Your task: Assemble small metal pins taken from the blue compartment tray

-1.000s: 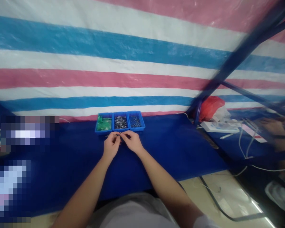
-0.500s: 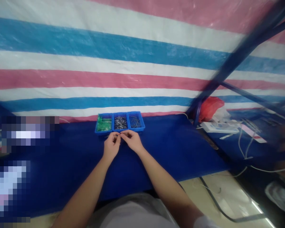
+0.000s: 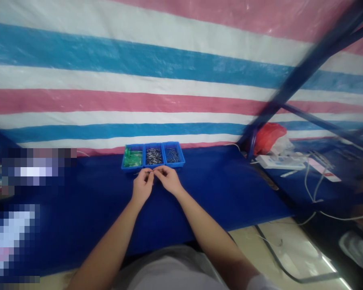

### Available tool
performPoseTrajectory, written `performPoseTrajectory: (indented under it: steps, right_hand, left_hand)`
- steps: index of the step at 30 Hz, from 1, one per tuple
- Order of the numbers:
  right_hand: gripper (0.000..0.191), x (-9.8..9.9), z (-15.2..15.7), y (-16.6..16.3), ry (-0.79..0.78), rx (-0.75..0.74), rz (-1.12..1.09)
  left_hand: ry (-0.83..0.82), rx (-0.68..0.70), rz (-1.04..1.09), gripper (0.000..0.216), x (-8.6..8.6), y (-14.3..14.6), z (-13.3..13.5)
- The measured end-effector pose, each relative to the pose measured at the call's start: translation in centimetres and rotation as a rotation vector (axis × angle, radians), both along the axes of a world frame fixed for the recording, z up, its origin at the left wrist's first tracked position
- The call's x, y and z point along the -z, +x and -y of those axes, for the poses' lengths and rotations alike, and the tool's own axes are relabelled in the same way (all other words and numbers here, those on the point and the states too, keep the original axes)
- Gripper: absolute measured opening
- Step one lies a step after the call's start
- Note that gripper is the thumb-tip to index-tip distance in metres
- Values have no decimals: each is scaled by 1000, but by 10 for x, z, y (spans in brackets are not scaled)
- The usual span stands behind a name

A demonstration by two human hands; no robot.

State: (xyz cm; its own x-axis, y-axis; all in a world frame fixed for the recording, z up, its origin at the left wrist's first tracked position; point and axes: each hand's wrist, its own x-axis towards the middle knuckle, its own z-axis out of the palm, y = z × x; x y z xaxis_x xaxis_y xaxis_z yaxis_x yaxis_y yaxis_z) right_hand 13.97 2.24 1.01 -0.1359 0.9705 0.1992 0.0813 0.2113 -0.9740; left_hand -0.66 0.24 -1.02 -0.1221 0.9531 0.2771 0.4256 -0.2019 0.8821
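My left hand [image 3: 142, 186] and my right hand [image 3: 168, 179] meet fingertip to fingertip over the blue table [image 3: 218, 189], both pinched on a small thin metal part [image 3: 153, 171] too tiny to name. Just beyond them stand three small blue trays side by side. The left tray [image 3: 132, 157] holds green pieces. The middle tray [image 3: 153, 156] and the right tray [image 3: 172, 154] hold several small metal pins or screws.
A striped pink, white and blue tarp [image 3: 157, 76] hangs behind the table. At the right are a red bag [image 3: 269, 137], a white power strip [image 3: 280, 162] with cables, and blue metal frame bars [image 3: 305, 76]. Another person's arm shows at the far right edge.
Both hands stay pinched together in front of the trays with only slight finger movement. The other person's arm at the far right has drawn back toward the edge.
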Motion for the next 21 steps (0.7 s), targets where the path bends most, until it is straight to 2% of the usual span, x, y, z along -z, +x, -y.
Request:
performPoseTrajectory:
  steps: [16,21]
  right_hand:
    - [33,-5,2,1,-56,35,38]
    - [23,-2,2,0,-4,68,-12]
  left_hand:
    - [30,33,50,27,-4,3,1]
    - [21,21,40,25,-3,3,0]
